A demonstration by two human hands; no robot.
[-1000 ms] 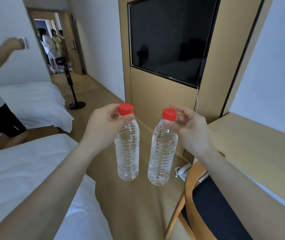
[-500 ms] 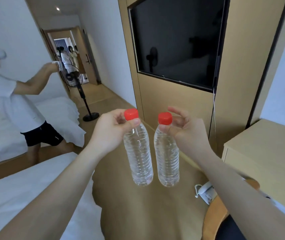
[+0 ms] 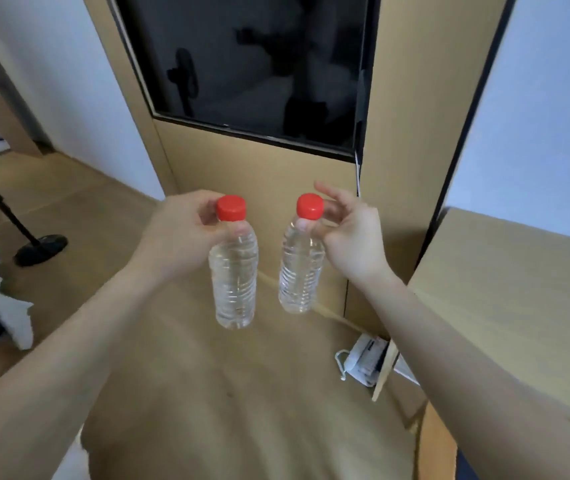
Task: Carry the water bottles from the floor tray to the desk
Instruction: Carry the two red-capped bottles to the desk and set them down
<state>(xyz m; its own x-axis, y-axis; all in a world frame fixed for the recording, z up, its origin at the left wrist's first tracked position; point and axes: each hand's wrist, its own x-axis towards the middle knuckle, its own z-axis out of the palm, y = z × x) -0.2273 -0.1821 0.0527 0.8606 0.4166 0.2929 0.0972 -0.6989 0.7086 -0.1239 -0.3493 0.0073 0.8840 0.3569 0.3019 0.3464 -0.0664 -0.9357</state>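
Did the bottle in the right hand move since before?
Yes. The right bottle was under the middle of the TV; now it hangs under its right part, nearer the desk.

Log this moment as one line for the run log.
stage: carry, both bottles aloft | left hand: pinches left bottle at neck | right hand: pinches right bottle at neck | desk: at right
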